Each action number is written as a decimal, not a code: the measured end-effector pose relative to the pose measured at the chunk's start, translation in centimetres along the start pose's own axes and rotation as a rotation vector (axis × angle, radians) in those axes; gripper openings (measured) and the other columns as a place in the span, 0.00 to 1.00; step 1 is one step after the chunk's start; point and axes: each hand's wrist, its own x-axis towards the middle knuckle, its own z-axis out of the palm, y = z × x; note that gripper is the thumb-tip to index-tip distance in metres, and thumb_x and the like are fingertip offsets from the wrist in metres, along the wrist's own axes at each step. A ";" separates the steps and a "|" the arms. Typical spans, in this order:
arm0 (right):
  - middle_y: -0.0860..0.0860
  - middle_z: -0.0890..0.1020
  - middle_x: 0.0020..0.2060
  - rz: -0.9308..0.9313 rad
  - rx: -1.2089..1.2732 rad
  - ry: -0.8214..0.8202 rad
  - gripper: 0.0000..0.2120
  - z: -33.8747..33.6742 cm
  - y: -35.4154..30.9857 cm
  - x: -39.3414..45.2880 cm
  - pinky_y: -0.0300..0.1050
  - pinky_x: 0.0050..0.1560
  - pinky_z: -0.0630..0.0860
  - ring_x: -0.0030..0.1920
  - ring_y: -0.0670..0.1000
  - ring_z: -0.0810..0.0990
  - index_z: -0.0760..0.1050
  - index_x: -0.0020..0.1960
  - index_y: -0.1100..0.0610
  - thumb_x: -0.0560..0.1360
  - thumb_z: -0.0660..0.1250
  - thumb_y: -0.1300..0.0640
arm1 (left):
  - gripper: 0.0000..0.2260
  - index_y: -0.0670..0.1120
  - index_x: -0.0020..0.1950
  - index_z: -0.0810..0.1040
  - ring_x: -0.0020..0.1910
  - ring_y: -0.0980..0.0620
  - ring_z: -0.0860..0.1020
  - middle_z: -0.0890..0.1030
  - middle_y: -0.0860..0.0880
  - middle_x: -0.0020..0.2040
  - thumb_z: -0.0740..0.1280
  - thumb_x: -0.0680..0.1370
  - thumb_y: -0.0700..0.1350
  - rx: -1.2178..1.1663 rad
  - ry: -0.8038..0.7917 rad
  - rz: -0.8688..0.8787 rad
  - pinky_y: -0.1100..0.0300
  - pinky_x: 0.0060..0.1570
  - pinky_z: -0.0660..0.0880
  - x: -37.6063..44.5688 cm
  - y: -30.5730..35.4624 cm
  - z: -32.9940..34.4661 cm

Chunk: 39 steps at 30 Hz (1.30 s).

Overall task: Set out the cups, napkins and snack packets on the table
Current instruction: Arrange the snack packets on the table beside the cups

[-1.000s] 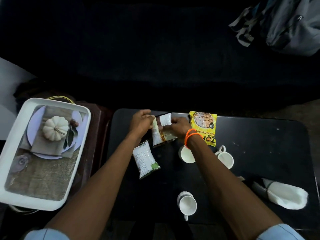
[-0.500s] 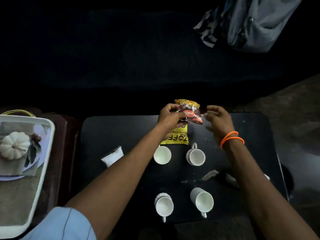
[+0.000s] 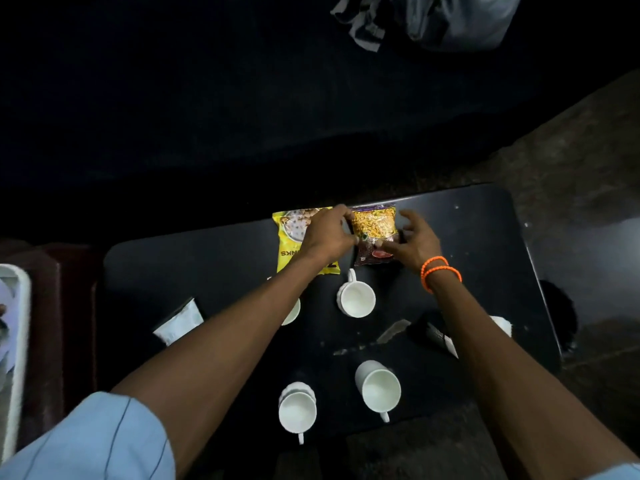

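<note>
From the head camera, both arms reach across a black worktop (image 3: 467,237) to its far edge. The left hand (image 3: 327,233) pinches the left side of a maroon snack packet (image 3: 375,233) with a clear window of yellow snack; its fingers are curled onto the packet's edge. The right hand (image 3: 414,242) rests at the packet's right side with fingers spread and loosely bent, thumb touching the lower part, not clamped around it. The packet lies flat, just beside a yellow snack packet (image 3: 291,230) partly hidden under the left wrist. An orange bracelet (image 3: 440,271) circles the right wrist.

Four white cups stand nearer: a far right cup (image 3: 356,299), a far left cup (image 3: 292,311) mostly hidden by the left forearm, a near left cup (image 3: 297,408) and a near right cup (image 3: 379,388). A white packet (image 3: 180,323) lies at the left, and a white napkin (image 3: 500,325) peeks past the right forearm. A white tray (image 3: 15,341) sits at the left border.
</note>
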 end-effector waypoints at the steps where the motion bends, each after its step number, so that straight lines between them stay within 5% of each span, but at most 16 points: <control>1: 0.59 0.78 0.66 -0.054 -0.026 -0.017 0.42 0.1 0.0 0.0 0.32 0.50 0.75 0.55 0.55 0.80 0.69 0.75 0.55 0.65 0.83 0.60 | 0.24 0.46 0.68 0.78 0.62 0.43 0.78 0.80 0.43 0.62 0.77 0.73 0.44 0.032 -0.035 0.018 0.55 0.55 0.76 0.4 0.3 0.5; 3: 0.59 0.75 0.68 -0.131 -0.122 -0.035 0.41 0.4 0.1 0.1 0.26 0.50 0.71 0.56 0.53 0.79 0.71 0.74 0.54 0.64 0.83 0.63 | 0.32 0.46 0.74 0.75 0.66 0.43 0.77 0.78 0.42 0.68 0.80 0.71 0.46 0.076 -0.092 0.030 0.53 0.64 0.75 1.1 0.8 1.6; 9: 0.60 0.74 0.67 -0.182 -0.199 0.000 0.38 0.3 0.8 0.9 0.15 0.47 0.61 0.59 0.52 0.76 0.74 0.72 0.53 0.65 0.82 0.65 | 0.35 0.46 0.75 0.74 0.67 0.42 0.77 0.79 0.40 0.69 0.80 0.70 0.41 0.097 -0.042 0.038 0.55 0.67 0.73 2.0 1.7 3.9; 15: 0.58 0.75 0.67 -0.185 -0.210 0.007 0.38 0.3 1.1 0.9 0.36 0.60 0.68 0.64 0.56 0.76 0.74 0.72 0.50 0.64 0.83 0.63 | 0.34 0.47 0.76 0.73 0.66 0.43 0.77 0.79 0.41 0.67 0.78 0.72 0.38 0.088 -0.007 0.046 0.58 0.65 0.71 1.5 1.4 4.2; 22: 0.60 0.72 0.69 -0.123 -0.282 -0.002 0.44 -0.5 -0.5 1.0 0.26 0.58 0.67 0.63 0.56 0.76 0.72 0.74 0.52 0.61 0.83 0.67 | 0.33 0.46 0.76 0.73 0.63 0.41 0.80 0.81 0.39 0.66 0.75 0.72 0.35 0.019 -0.009 0.057 0.55 0.64 0.74 0.6 1.4 2.4; 26: 0.61 0.72 0.70 -0.141 -0.272 0.053 0.44 -0.8 -2.6 -0.3 0.50 0.71 0.69 0.70 0.61 0.70 0.71 0.75 0.51 0.63 0.83 0.62 | 0.24 0.48 0.69 0.81 0.46 0.50 0.81 0.84 0.43 0.57 0.71 0.74 0.34 -0.112 0.192 0.062 0.56 0.57 0.79 -1.1 -1.0 -1.1; 28: 0.59 0.74 0.70 -0.170 -0.209 0.064 0.41 0.3 -4.1 -1.7 0.50 0.72 0.70 0.71 0.60 0.71 0.72 0.74 0.52 0.64 0.82 0.62 | 0.19 0.48 0.64 0.84 0.48 0.50 0.82 0.84 0.45 0.54 0.70 0.75 0.36 -0.144 0.327 0.032 0.57 0.55 0.79 -3.1 -3.5 -3.5; 31: 0.55 0.78 0.68 -0.226 -0.071 0.032 0.37 3.8 -7.0 -5.1 0.41 0.65 0.71 0.67 0.54 0.76 0.74 0.72 0.53 0.66 0.81 0.62 | 0.15 0.46 0.61 0.85 0.48 0.47 0.83 0.84 0.45 0.52 0.70 0.76 0.36 -0.157 0.536 -0.078 0.56 0.53 0.79 -8.0 -8.9 -7.2; 35: 0.54 0.83 0.53 -0.296 0.044 -0.166 0.28 11.5 -10.7 -10.0 0.48 0.56 0.81 0.50 0.51 0.83 0.78 0.67 0.55 0.69 0.79 0.62 | 0.13 0.44 0.61 0.83 0.44 0.49 0.80 0.80 0.42 0.53 0.72 0.76 0.38 -0.154 0.759 -0.351 0.72 0.50 0.70 -16.0 -16.5 -10.2; 39: 0.53 0.85 0.43 -0.322 -0.019 -0.348 0.19 19.5 -12.8 -14.1 0.46 0.53 0.82 0.43 0.50 0.84 0.82 0.60 0.56 0.70 0.78 0.60 | 0.17 0.36 0.61 0.80 0.58 0.35 0.80 0.80 0.34 0.58 0.71 0.79 0.48 -0.296 0.705 -0.795 0.49 0.62 0.75 -21.0 -22.0 -10.0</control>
